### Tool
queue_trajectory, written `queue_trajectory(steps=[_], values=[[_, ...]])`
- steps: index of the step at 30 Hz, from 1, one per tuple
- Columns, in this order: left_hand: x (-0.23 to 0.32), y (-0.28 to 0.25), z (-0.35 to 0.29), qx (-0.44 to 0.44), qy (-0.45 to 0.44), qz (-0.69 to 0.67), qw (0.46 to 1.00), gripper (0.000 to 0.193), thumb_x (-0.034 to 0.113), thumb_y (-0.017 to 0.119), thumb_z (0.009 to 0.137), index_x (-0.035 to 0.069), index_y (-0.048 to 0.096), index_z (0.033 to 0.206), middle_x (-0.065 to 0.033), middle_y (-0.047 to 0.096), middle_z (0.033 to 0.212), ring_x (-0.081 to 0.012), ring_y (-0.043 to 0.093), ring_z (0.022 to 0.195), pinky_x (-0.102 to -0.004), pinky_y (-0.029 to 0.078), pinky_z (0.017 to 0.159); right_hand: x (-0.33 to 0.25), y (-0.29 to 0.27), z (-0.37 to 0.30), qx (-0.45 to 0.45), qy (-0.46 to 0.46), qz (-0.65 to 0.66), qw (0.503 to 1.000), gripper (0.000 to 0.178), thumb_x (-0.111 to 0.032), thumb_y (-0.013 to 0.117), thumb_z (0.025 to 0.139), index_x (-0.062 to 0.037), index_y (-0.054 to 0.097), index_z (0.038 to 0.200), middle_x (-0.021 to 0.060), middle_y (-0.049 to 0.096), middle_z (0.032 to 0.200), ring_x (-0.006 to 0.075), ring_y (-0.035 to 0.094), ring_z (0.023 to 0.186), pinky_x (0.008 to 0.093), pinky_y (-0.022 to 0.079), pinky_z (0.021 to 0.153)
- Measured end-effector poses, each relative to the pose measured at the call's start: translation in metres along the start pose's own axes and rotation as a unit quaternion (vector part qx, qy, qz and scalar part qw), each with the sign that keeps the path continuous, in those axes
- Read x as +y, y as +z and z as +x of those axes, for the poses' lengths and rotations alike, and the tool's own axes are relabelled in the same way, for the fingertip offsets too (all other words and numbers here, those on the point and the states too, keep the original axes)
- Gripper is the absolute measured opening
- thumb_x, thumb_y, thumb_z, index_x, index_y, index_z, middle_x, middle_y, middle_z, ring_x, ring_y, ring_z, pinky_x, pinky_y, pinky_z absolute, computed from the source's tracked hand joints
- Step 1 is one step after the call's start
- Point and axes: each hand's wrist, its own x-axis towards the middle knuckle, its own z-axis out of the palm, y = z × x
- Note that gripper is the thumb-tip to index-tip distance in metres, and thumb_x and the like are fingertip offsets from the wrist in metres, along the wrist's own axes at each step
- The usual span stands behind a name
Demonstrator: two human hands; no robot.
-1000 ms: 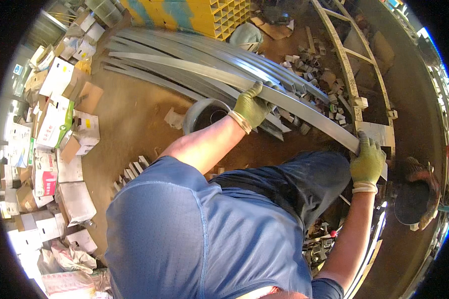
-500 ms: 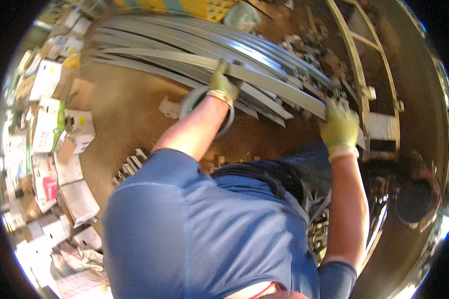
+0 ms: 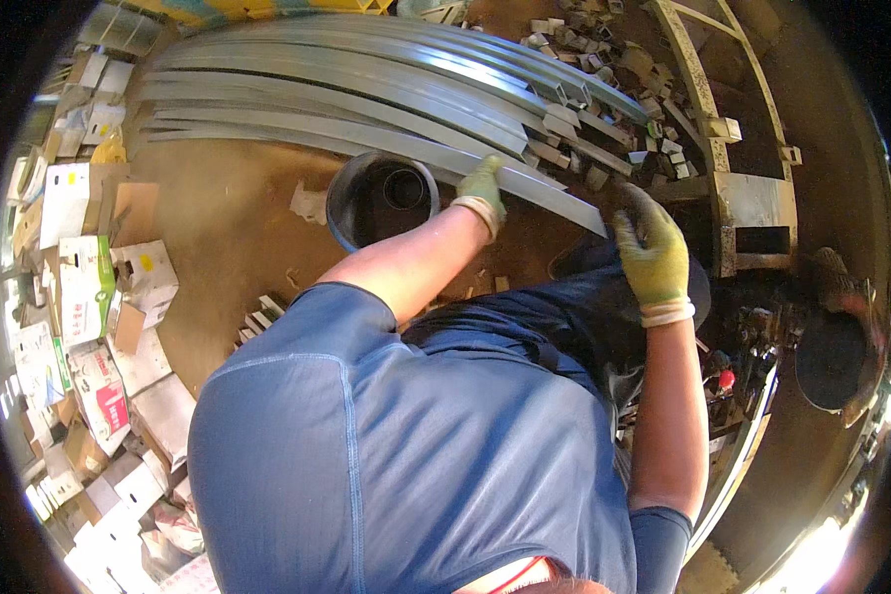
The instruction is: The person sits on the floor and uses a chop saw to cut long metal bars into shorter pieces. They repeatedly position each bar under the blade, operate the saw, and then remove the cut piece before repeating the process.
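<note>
A long grey metal bar [image 3: 552, 199] slants across in front of me, its near end toward the right. My left hand [image 3: 482, 192], in a yellow-green work glove, is closed around this bar a little short of that end. Just past the bar's end is my right hand [image 3: 655, 252], gloved the same way, with its darkened fingers apart and nothing seen in them. Beyond lie several more long metal bars [image 3: 346, 89], stacked side by side. A round dark bucket [image 3: 339, 203] stands left of my left hand, with a smaller ring shape inside.
Short metal offcuts [image 3: 653, 74] are heaped beyond the bars' right ends. At the right stands a pale ladder-like frame [image 3: 700, 89]. Cardboard boxes [image 3: 87, 287] pile up along the left. A round dark object [image 3: 834, 361] sits at far right, with cluttered parts near my right forearm.
My right hand has come off the bar's end and opened. My left hand has shifted right and slightly nearer with the bar. The view has shifted, and the bucket shows more fully.
</note>
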Motion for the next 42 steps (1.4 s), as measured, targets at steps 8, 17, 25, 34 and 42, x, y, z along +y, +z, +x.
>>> queue_trajectory(steps=[8,17,25,34,42], values=[[0.016,-0.020,0.072,-0.025,0.026,0.009,0.999,0.052,0.041,0.078,0.104,0.014,0.063,0.147,-0.0108,0.068,0.139,-0.0369,0.072,0.116,-0.0626,0.067,0.084,0.031,-0.007,-0.038,0.103,0.142,0.188,0.966,0.036,-0.011,0.078,0.108,-0.0019,0.076,0.143,0.0128,0.081,0.138,0.0199,0.075,0.128,0.0345,0.056,0.114],[0.024,-0.026,0.063,-0.073,0.018,0.078,0.994,0.051,0.052,0.060,0.117,0.014,0.058,0.151,-0.0145,0.068,0.129,-0.0342,0.075,0.108,-0.0532,0.069,0.089,0.022,-0.015,-0.041,0.117,0.172,0.236,0.949,0.035,-0.010,0.076,0.111,0.0001,0.076,0.144,0.0102,0.081,0.139,0.0175,0.073,0.129,0.0329,0.054,0.115],[0.010,-0.020,0.108,-0.075,-0.030,0.263,0.962,0.069,0.069,0.052,0.115,0.016,0.058,0.159,-0.0205,0.078,0.137,-0.0418,0.084,0.096,-0.0598,0.066,0.074,0.021,-0.010,-0.043,0.115,0.153,0.222,0.956,0.033,-0.009,0.075,0.111,0.0012,0.076,0.143,0.0104,0.081,0.138,0.0175,0.074,0.127,0.0327,0.055,0.115],[-0.017,0.003,0.101,-0.102,0.025,0.167,0.980,0.050,0.054,0.067,0.114,0.012,0.068,0.140,-0.0136,0.079,0.118,-0.0321,0.080,0.091,-0.0555,0.066,0.076,0.017,-0.004,-0.044,0.102,0.116,0.170,0.973,0.033,-0.011,0.078,0.108,-0.0022,0.079,0.139,0.0130,0.083,0.131,0.0205,0.078,0.121,0.0339,0.058,0.109],[-0.037,-0.086,0.220,0.024,0.043,0.431,0.901,0.072,0.043,0.074,0.101,-0.006,0.066,0.153,-0.0347,0.067,0.153,-0.0478,0.067,0.138,-0.0471,0.051,0.115,0.027,-0.002,-0.049,0.101,0.063,0.154,0.981,0.033,-0.011,0.079,0.105,-0.0059,0.080,0.137,0.0169,0.083,0.130,0.0276,0.081,0.120,0.0376,0.061,0.106]])
